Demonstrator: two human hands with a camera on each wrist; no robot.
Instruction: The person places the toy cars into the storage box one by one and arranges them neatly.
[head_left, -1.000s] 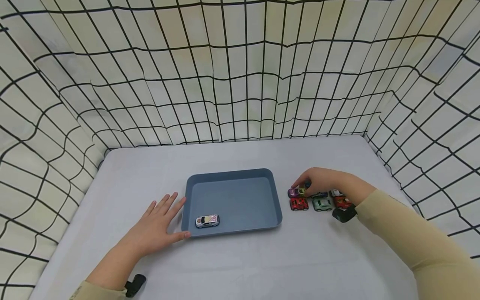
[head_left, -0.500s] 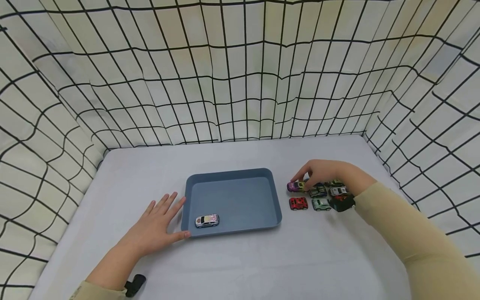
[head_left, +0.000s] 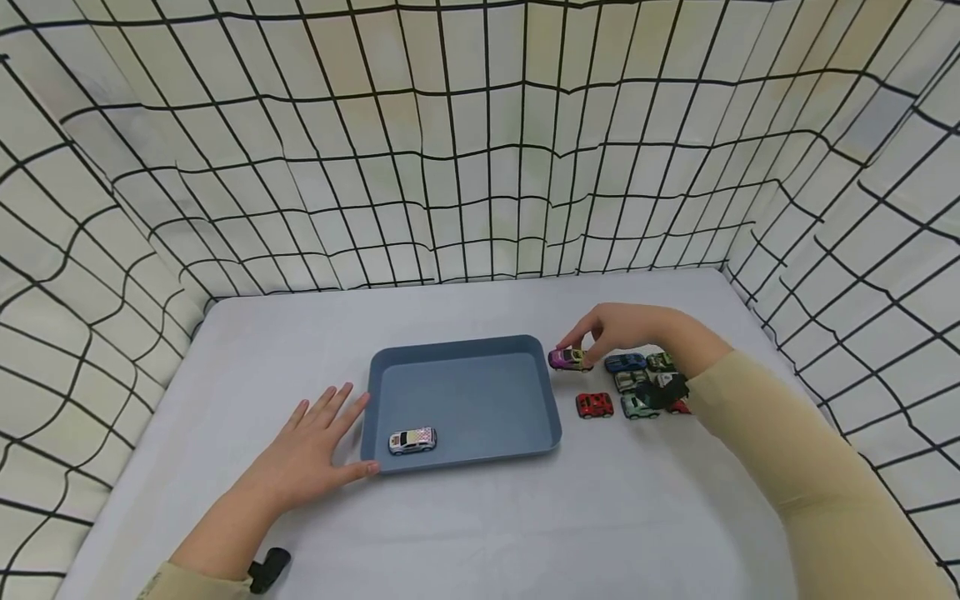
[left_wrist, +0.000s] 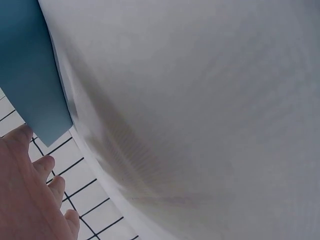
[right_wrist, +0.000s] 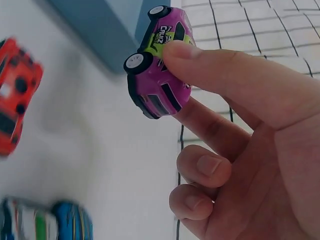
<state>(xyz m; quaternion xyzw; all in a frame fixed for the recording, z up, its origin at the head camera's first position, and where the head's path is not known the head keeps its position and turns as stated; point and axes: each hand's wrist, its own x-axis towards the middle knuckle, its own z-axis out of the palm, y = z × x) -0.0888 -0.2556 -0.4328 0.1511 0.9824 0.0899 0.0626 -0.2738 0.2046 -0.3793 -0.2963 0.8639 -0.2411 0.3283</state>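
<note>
Between thumb and fingers, my right hand (head_left: pixel 626 327) pinches a purple and yellow-green toy car (right_wrist: pixel 162 67), held just off the right edge of the blue tray (head_left: pixel 480 457). In the right wrist view the car's wheels and side print show clearly. My left hand (head_left: pixel 315 450) lies with fingers spread at the tray's left edge, its thumb touching the near left corner. A white patterned toy car (head_left: pixel 412 441) sits inside the tray at the near left. The left wrist view shows part of that hand (left_wrist: pixel 30 190) by the tray's wall.
Right of the tray, a red toy car (head_left: pixel 595 406) stands apart from a cluster with a blue car (head_left: pixel 626 362), a mint-green car (head_left: pixel 638 407) and several others, partly hidden by the right wrist. A black-grid white curtain (head_left: pixel 465 167) encloses the white table (head_left: pixel 480 533).
My right hand has lifted the purple car away from the cluster and carried it left toward the tray. The left hand has stayed in place.
</note>
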